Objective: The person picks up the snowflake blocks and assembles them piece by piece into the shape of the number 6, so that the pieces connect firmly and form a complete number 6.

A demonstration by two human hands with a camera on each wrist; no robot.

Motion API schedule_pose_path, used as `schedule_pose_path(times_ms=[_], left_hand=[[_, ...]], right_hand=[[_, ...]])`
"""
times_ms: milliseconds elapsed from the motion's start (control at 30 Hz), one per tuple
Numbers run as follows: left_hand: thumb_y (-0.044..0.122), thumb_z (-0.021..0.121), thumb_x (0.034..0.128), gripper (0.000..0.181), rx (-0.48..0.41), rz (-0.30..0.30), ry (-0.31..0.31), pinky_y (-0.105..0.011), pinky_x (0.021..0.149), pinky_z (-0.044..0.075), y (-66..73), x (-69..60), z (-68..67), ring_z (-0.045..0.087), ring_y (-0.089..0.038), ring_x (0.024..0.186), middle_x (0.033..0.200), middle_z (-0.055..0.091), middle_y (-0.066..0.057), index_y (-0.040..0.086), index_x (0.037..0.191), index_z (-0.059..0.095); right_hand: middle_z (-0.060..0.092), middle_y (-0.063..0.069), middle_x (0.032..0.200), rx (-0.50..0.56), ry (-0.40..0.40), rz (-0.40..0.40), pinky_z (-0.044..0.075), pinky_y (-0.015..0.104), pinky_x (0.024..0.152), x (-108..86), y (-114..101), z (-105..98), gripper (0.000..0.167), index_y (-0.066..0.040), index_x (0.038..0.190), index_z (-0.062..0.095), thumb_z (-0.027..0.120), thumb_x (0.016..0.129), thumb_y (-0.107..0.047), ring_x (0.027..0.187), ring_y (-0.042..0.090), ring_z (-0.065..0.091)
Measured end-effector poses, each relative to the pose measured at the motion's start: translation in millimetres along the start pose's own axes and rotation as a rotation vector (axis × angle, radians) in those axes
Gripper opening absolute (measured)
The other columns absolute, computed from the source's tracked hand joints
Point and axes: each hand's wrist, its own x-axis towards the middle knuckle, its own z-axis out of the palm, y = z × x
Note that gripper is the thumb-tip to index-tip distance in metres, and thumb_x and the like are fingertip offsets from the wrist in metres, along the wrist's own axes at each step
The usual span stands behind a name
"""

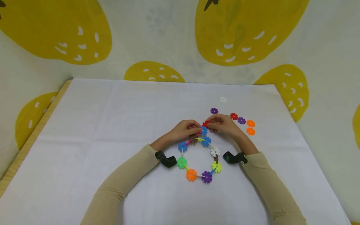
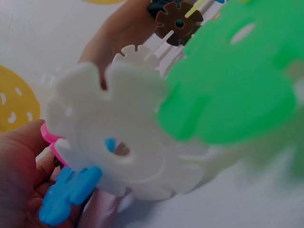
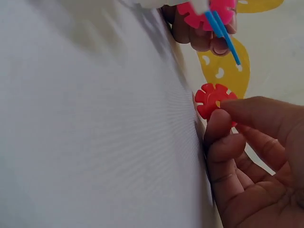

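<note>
Notched plastic snowflake discs are linked into a ring on the table, including a green disc (image 1: 182,162), an orange disc (image 1: 191,174) and a purple disc (image 1: 207,177). At its far side, my left hand (image 1: 186,128) grips a pink disc (image 3: 209,16) that has a blue disc (image 1: 203,130) slotted onto it. Between thumb and fingertips, my right hand (image 1: 223,125) pinches a loose red disc (image 3: 209,99). In the right wrist view a gap separates the red disc from the blue one. A white disc (image 2: 118,133) and the green disc fill much of the left wrist view.
Beyond my right hand lie loose discs: a purple disc (image 1: 214,111), a white disc (image 1: 223,99), another red disc (image 1: 234,116), another purple disc (image 1: 241,120) and two orange discs (image 1: 251,123). A white cloth (image 1: 84,140) covers the table; a patterned curtain (image 1: 180,37) hangs behind.
</note>
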Motion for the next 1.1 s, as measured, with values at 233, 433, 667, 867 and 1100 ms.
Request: schedule_pose_path(times_ms=[233, 433, 667, 867, 1100], left_hand=[[0.017, 0.062, 0.0961, 0.023, -0.014, -0.001, 0.019, -0.019, 0.065, 0.045, 1.9, -0.1, 0.1, 0.057, -0.007, 0.072, 0.089, 0.068, -0.009, -0.002, 0.109, 0.066], [0.018, 0.063, 0.0960, 0.023, -0.016, 0.007, 0.015, -0.019, 0.064, 0.044, 2.7, 1.2, 1.0, 0.056, -0.008, 0.070, 0.088, 0.067, -0.008, -0.002, 0.108, 0.066], [0.019, 0.063, 0.0963, 0.022, 0.023, 0.010, 0.002, -0.018, 0.067, 0.046, 1.5, 2.0, 0.8, 0.058, -0.008, 0.073, 0.090, 0.068, -0.007, 0.000, 0.108, 0.067], [0.018, 0.063, 0.0960, 0.023, 0.033, 0.022, -0.002, -0.019, 0.068, 0.047, 2.1, -0.5, 0.7, 0.059, -0.008, 0.073, 0.092, 0.068, -0.009, -0.001, 0.108, 0.067], [0.015, 0.064, 0.0952, 0.022, 0.052, 0.034, 0.000, -0.017, 0.065, 0.046, 3.8, -3.4, 0.7, 0.057, -0.006, 0.071, 0.091, 0.069, -0.012, -0.004, 0.107, 0.068]], right_hand=[[0.067, 0.010, 0.093, 0.109, -0.044, -0.064, 0.052, 0.023, 0.070, -9.3, 9, -4, 0.028, 0.004, 0.115, 0.060, 0.063, 0.096, -0.016, 0.074, 0.019, 0.063], [0.069, 0.003, 0.095, 0.105, -0.063, -0.148, 0.053, 0.021, 0.077, -11.0, 17, -9, 0.022, 0.005, 0.111, 0.062, 0.065, 0.094, -0.010, 0.082, 0.016, 0.066], [0.069, 0.003, 0.099, 0.074, -0.085, -0.282, 0.052, 0.021, 0.086, -11.0, 19, -8, 0.020, 0.006, 0.109, 0.067, 0.066, 0.092, -0.004, 0.094, 0.013, 0.067], [0.071, -0.002, 0.095, 0.067, -0.095, -0.340, 0.053, 0.020, 0.082, -9.5, 21, -7, 0.017, 0.009, 0.106, 0.068, 0.065, 0.091, 0.001, 0.088, 0.012, 0.067], [0.072, 0.000, 0.093, 0.088, -0.128, -0.401, 0.054, 0.022, 0.079, -6.8, 23, -6, 0.014, 0.011, 0.101, 0.070, 0.064, 0.090, 0.005, 0.084, 0.015, 0.066]])
